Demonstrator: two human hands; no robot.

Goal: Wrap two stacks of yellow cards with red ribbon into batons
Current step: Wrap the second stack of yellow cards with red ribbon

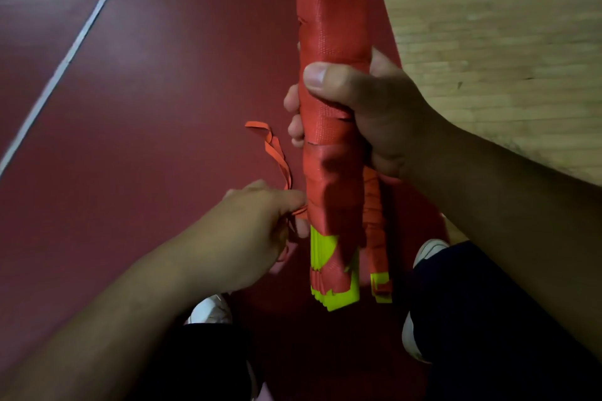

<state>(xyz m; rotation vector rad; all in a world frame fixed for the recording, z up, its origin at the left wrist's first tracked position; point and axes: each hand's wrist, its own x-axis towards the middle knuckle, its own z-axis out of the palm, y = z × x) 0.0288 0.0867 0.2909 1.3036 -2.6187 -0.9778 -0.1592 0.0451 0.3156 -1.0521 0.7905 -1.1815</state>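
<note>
Your right hand point(368, 107) is clenched round the middle of the baton point(332, 42), thumb lying across its front and fingertips showing at its left edge. You hold it upright between your knees, over the red floor point(146, 91); its top runs out of view. Red ribbon covers it in overlapping slanted turns, a little creased and loose near the bottom. At the lower end the yellow cards point(338, 298) stick out bare, their edges stepped and uneven, with one ribbon strip running down over them.

Your left hand point(257, 221) pinches the loose ribbon tail point(273, 150) just beside the baton's lower left edge; the tail curls up and away to the left.

A second baton point(374, 221), also ribbon-wrapped with a yellow tip, sits just behind the first on its right side, partly hidden. A wooden floor point(505, 26) lies at the upper right, and a white shoe point(211, 309) shows below your left wrist.
</note>
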